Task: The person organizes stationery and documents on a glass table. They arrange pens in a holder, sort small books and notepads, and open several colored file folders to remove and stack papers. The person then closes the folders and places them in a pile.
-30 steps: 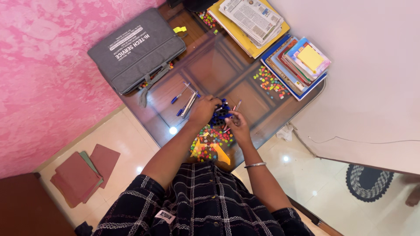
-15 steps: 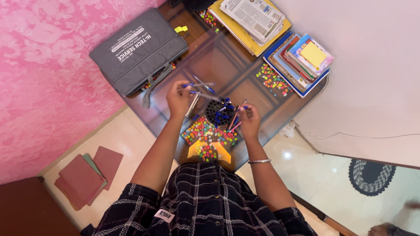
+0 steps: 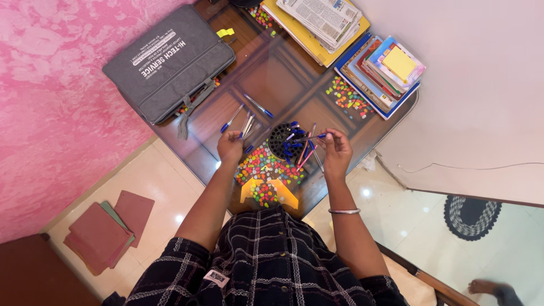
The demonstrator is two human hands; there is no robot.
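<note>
A black round pen holder [image 3: 281, 141] stands on the glass-topped table [image 3: 283, 79], with several blue-capped pens in it. My right hand [image 3: 336, 151] is just right of the holder and pinches a pen [image 3: 309, 137] that lies across the holder's top. My left hand [image 3: 230, 147] rests on the glass left of the holder, fingers curled, next to several loose pens [image 3: 245, 120]. Whether it grips one of them I cannot tell.
A grey laptop bag [image 3: 165, 62] lies at the table's far left. Newspapers on yellow folders [image 3: 326, 22] and a stack of books [image 3: 381, 73] sit at the far right. Coloured pebbles [image 3: 266, 170] show under the glass. Reddish folders [image 3: 102, 232] lie on the floor.
My left hand has pulled back from above the loose pens to the glass near the holder. My right hand has lifted a pen across the holder's top.
</note>
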